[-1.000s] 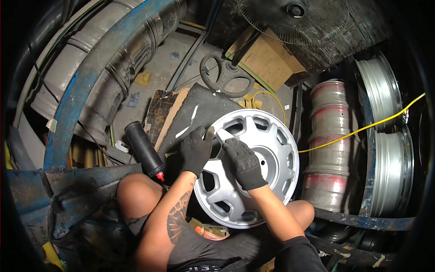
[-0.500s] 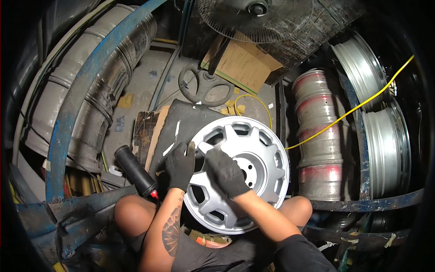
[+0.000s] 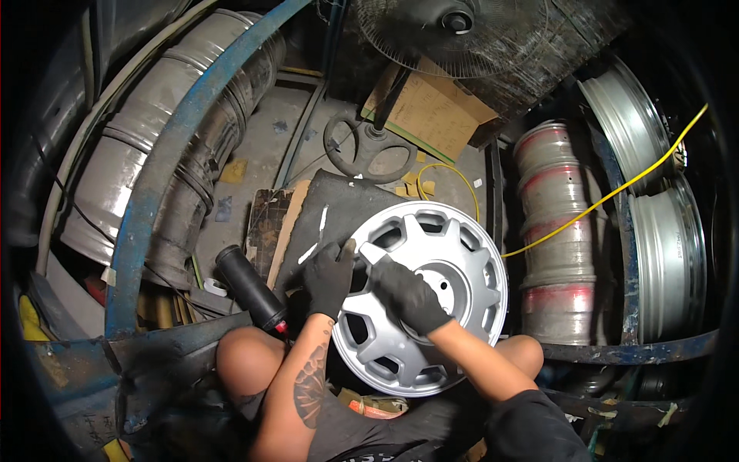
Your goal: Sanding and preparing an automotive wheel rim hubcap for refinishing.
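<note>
1. While the camera's framing had shifted slightly, the black cylinder (image 3: 250,285) with its red tip still lay left of the silver wheel (image 3: 459,273), untouched.
2. Just right of it, the gloved left hand (image 3: 329,279) had stayed at the wheel's upper-left edge, fingers bent; whether it truly gripped the metal, I could not tell.
3. Beside that, the gloved right hand (image 3: 406,295) had slipped a little from a spoke's outer end toward the hub over the last 1 second. It was curled and blurred; whether it held anything underneath was hidden.
4. Between the knees (image 3: 248,360), the wheel faced up, hardly turned, so work apparently remained on its left side.
5. Farther right, red-banded metal barrels (image 3: 560,254) stood well apart, unchanged.
</note>
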`<action>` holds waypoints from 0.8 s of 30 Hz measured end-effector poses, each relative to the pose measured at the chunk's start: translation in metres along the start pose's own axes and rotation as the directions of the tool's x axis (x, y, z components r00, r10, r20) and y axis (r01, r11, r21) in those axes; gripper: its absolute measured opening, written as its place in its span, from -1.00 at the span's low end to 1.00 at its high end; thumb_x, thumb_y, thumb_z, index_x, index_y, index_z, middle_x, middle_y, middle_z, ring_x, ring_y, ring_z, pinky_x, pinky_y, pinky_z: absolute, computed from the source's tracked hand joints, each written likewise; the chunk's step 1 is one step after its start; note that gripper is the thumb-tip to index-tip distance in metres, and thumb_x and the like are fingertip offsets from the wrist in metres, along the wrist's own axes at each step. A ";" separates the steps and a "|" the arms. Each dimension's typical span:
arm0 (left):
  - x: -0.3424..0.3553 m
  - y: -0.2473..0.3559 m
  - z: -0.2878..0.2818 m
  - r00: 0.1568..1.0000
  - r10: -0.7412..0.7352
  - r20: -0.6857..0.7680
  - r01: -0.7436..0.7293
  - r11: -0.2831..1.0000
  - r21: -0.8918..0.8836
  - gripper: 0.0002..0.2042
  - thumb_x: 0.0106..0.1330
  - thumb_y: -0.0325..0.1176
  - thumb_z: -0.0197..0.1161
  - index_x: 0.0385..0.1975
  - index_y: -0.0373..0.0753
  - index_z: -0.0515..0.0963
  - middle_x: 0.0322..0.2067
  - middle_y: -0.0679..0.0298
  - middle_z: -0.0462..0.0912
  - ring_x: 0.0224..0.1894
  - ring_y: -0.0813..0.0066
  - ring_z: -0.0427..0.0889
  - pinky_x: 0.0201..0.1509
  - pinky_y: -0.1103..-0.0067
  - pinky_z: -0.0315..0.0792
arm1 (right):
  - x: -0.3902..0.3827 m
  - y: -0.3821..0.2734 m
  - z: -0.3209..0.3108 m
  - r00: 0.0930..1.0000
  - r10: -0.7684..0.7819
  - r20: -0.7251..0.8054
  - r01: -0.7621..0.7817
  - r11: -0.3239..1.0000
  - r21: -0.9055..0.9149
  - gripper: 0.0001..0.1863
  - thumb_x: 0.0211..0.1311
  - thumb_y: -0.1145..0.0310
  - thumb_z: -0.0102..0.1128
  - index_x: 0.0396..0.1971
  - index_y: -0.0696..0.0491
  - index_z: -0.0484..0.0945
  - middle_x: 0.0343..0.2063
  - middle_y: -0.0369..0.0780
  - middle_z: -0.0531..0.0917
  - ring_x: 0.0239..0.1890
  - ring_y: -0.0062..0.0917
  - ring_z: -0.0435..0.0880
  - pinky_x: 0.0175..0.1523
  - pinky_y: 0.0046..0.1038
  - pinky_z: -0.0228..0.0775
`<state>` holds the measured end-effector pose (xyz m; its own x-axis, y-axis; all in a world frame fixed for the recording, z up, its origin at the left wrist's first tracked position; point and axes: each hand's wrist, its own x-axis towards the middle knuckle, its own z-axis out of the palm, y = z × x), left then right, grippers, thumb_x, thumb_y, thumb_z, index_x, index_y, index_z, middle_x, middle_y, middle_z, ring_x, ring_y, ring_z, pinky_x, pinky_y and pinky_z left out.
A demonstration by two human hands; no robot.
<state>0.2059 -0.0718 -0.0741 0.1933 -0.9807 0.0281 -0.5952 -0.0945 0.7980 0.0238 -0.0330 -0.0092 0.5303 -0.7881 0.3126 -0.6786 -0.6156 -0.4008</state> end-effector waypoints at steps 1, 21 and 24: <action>0.000 -0.001 0.002 1.000 -0.023 0.020 0.022 1.000 0.008 -0.47 0.40 0.12 0.18 -0.53 -0.31 0.53 -0.46 -0.11 0.60 -0.32 -0.22 0.58 -0.21 0.08 0.38 | -0.006 -0.004 0.003 0.981 -0.168 -0.099 0.168 0.986 -0.001 -0.80 0.23 0.50 0.20 -0.14 0.06 0.53 -0.26 -0.13 0.60 -0.15 -0.16 0.63 -0.02 -0.17 0.51; 0.001 -0.004 0.012 0.997 0.026 -0.073 -0.022 0.998 0.063 -0.46 0.41 0.18 0.14 -0.44 -0.27 0.60 -0.36 -0.11 0.67 -0.20 -0.22 0.61 -0.05 0.08 0.42 | -0.023 0.011 -0.003 0.889 -0.402 0.221 0.326 0.893 0.311 -0.58 0.20 0.53 0.18 0.08 -0.04 0.52 -0.09 -0.18 0.63 -0.06 -0.25 0.67 0.02 -0.23 0.58; -0.004 -0.020 0.027 0.955 0.136 -0.265 -0.110 0.988 0.109 -0.46 0.41 0.20 0.14 -0.42 -0.26 0.61 -0.37 -0.12 0.66 -0.22 -0.23 0.61 -0.06 0.07 0.43 | 0.000 0.037 -0.018 0.962 -0.040 0.271 -0.038 0.960 0.277 -0.57 0.18 0.54 0.20 0.09 -0.02 0.52 -0.09 -0.18 0.64 -0.06 -0.23 0.67 0.04 -0.24 0.58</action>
<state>0.1964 -0.0707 -0.1061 0.3106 -0.9036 0.2950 -0.6945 -0.0039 0.7194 -0.0106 -0.0561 -0.0085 0.6746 -0.7334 0.0835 -0.5311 -0.5608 -0.6352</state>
